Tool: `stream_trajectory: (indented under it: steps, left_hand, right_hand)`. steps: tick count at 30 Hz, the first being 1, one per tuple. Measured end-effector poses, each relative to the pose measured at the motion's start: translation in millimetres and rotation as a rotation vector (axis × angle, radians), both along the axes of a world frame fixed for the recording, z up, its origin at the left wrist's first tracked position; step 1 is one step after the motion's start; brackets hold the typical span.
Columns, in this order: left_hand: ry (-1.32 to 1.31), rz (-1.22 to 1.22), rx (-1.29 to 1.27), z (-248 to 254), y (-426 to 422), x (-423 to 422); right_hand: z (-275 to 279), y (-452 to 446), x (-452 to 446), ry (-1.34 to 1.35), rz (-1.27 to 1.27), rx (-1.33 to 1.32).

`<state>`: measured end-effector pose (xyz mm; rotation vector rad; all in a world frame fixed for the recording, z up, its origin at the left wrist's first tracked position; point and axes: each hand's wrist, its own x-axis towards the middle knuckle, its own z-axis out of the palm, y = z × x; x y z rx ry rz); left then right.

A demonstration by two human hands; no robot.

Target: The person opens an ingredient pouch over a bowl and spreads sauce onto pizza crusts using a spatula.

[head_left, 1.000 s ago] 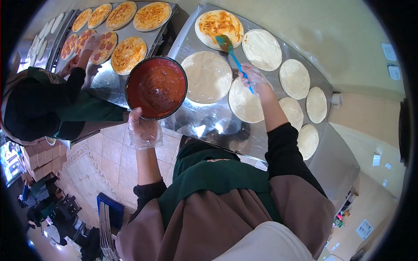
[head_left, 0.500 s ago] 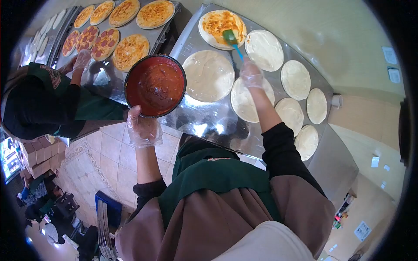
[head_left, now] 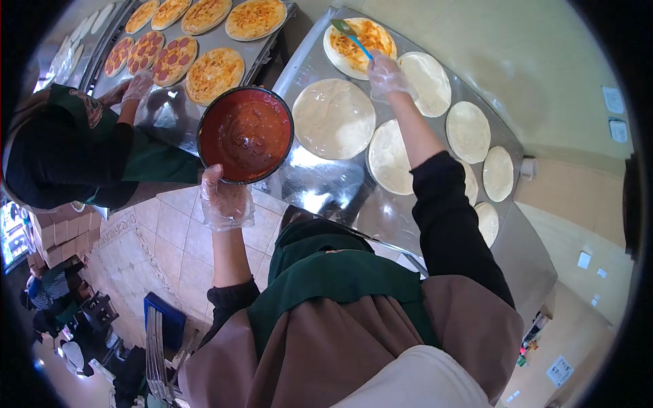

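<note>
My left hand (head_left: 226, 202), in a clear plastic glove, grips the lower rim of a dark-edged bowl (head_left: 215, 122). Thick red sauce (head_left: 250, 139) lies inside it. My gloved right hand (head_left: 390, 76) is closed round the blue handle of a spatula (head_left: 359, 45). Its green head is at the far left part of a round dough base (head_left: 377, 51) that is unevenly coated with orange-red sauce. Just below that base lies a large plain dough round (head_left: 333, 119). Another plain round (head_left: 427, 85) is beside my right hand, and my right forearm partly covers a third (head_left: 389, 160).
More plain dough rounds (head_left: 468, 132) lie along the right side of the metal table (head_left: 326, 183). At the left, a co-worker's gloved hand (head_left: 139, 85) is by a second metal table holding pepperoni-topped and orange-topped pizzas (head_left: 214, 76). A wall stands beyond my table.
My right hand has moved up, carrying the spatula head up and left across the sauced base. The bowl stays in my left hand. The view has shifted slightly.
</note>
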<state>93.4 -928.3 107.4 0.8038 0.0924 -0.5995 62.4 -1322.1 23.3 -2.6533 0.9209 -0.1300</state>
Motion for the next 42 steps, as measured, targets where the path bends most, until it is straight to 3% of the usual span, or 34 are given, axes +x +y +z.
stream_trajectory:
  steps: [4,9,13,15,19,21,23,27,32,35,38,42]
  left_hand:
    - [0.024,0.007,0.002,-3,6,-1]
    - [0.009,0.004,-0.017,1,13,1]
    - [0.015,0.015,-0.027,1,14,6]
    - [0.024,-0.017,-0.064,-2,12,8]
    - [0.036,-0.017,-0.046,-1,4,7]
    - [0.043,-0.028,-0.053,0,1,7]
    - [0.040,-0.036,-0.058,1,-1,7]
    - [0.030,-0.042,-0.063,-1,3,9]
    - [0.038,-0.036,-0.032,-8,9,14]
    - [0.032,-0.020,-0.022,-3,6,13]
    - [0.041,-0.009,-0.043,-1,3,12]
    - [0.021,-0.029,-0.019,-7,9,15]
  right_hand:
    - [19,11,-2,0.155,0.111,0.008]
    - [56,17,-70,0.218,0.229,-0.017]
    - [97,12,-89,0.327,0.213,-0.024]
    - [106,21,-81,0.232,0.052,0.006]
    - [61,20,-43,0.057,0.078,-0.070]
    - [48,22,-30,0.242,0.102,-0.048]
    - [43,18,-44,0.250,0.143,-0.040]
    - [79,9,-91,0.298,0.199,-0.051]
    - [105,-3,-90,0.257,0.005,-0.024]
    - [53,-20,-61,0.091,-0.063,0.000]
    - [6,-15,-38,0.213,-0.169,0.041]
    - [24,22,-56,0.225,0.008,0.075]
